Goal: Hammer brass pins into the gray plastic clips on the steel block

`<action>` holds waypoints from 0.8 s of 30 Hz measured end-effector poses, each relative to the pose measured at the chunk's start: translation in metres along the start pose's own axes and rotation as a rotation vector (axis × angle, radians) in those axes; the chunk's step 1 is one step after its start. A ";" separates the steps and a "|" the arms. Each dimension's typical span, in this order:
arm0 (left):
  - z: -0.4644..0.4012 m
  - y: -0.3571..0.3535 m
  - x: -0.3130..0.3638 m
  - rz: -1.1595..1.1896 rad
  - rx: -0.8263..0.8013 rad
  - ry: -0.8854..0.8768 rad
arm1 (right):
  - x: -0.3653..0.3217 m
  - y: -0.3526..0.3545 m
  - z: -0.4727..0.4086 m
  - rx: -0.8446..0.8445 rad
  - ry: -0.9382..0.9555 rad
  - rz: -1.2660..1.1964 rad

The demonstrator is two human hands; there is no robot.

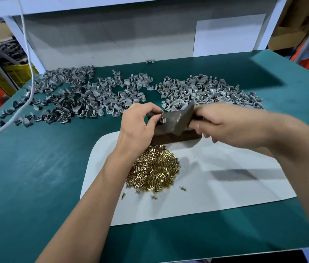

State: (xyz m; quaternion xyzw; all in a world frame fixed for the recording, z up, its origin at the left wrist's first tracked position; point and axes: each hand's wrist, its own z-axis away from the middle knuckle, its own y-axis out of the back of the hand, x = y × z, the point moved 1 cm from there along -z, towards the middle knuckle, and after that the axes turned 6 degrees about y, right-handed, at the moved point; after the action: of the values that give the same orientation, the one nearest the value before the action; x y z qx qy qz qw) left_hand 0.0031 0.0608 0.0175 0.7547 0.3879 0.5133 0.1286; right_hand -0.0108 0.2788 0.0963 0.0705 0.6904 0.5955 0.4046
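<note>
Pin-setting at the steel block [170, 138] on a green surface [36, 168]: left hand [138, 122] pinching a gray clip [162, 119] on the block's top, right hand [220, 126] gripping a blurred hammer [183, 118] just beside. Heaped brass pins [153, 169] nearby. Next, likely: a square strike clear of fingertips.

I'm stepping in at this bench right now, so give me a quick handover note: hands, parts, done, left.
Left hand pinches a clip on the steel block, with a pin at its fingertips.
Right hand grips the hammer, head blurred over the block.
Brass pins are heaped on the white sheet.
Gray clips lie piled behind.
Done count: cannot tell. Left: strike this pin, then continue.
</note>
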 end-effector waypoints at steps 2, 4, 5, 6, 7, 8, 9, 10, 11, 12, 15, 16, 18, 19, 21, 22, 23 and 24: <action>0.000 0.000 0.001 0.015 0.015 0.025 | 0.000 -0.002 -0.011 0.111 -0.006 0.053; 0.001 0.000 0.002 0.038 0.022 0.053 | 0.001 -0.011 -0.023 0.166 -0.036 0.201; 0.000 0.000 0.003 0.048 0.022 0.068 | 0.002 -0.016 -0.027 0.199 -0.057 0.271; 0.000 0.000 0.004 0.061 0.020 0.086 | 0.002 -0.019 -0.030 0.247 -0.067 0.304; 0.000 0.000 0.005 0.078 0.019 0.109 | 0.002 -0.021 -0.032 0.309 -0.059 0.294; -0.001 0.000 0.005 0.094 0.020 0.131 | 0.001 -0.023 -0.033 0.385 -0.039 0.259; -0.001 0.001 0.005 0.109 0.021 0.147 | -0.001 -0.024 -0.034 0.462 -0.018 0.227; -0.002 0.001 0.005 0.120 0.023 0.160 | -0.003 -0.025 -0.035 0.512 -0.003 0.227; -0.002 0.001 0.005 0.130 0.019 0.171 | -0.004 -0.026 -0.037 0.515 -0.005 0.261; -0.002 0.001 0.006 0.141 0.011 0.184 | -0.005 -0.028 -0.040 0.473 -0.025 0.309; -0.002 0.000 0.005 0.177 -0.010 0.232 | -0.003 -0.024 -0.043 0.351 -0.102 0.327; -0.002 0.001 0.005 0.185 -0.013 0.242 | -0.003 -0.020 -0.042 0.363 -0.104 0.328; -0.002 0.001 0.004 0.191 -0.019 0.236 | -0.006 -0.018 -0.041 0.442 -0.074 0.323; -0.003 0.001 0.004 0.191 -0.021 0.229 | -0.007 -0.019 -0.041 0.456 -0.063 0.315; -0.002 0.002 0.004 0.188 -0.016 0.224 | -0.010 -0.023 -0.044 0.376 -0.074 0.324; -0.002 0.002 0.005 0.177 -0.012 0.218 | -0.011 -0.023 -0.045 0.325 -0.094 0.341; -0.001 0.002 0.006 0.162 -0.010 0.210 | -0.011 -0.020 -0.045 0.298 -0.108 0.367; -0.001 0.002 0.006 0.151 -0.010 0.202 | -0.012 -0.016 -0.045 0.295 -0.114 0.400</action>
State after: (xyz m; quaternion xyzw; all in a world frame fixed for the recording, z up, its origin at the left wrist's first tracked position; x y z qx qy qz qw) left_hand 0.0041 0.0642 0.0232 0.7254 0.3386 0.5969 0.0537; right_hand -0.0259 0.2331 0.0861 0.2974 0.7182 0.5515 0.3026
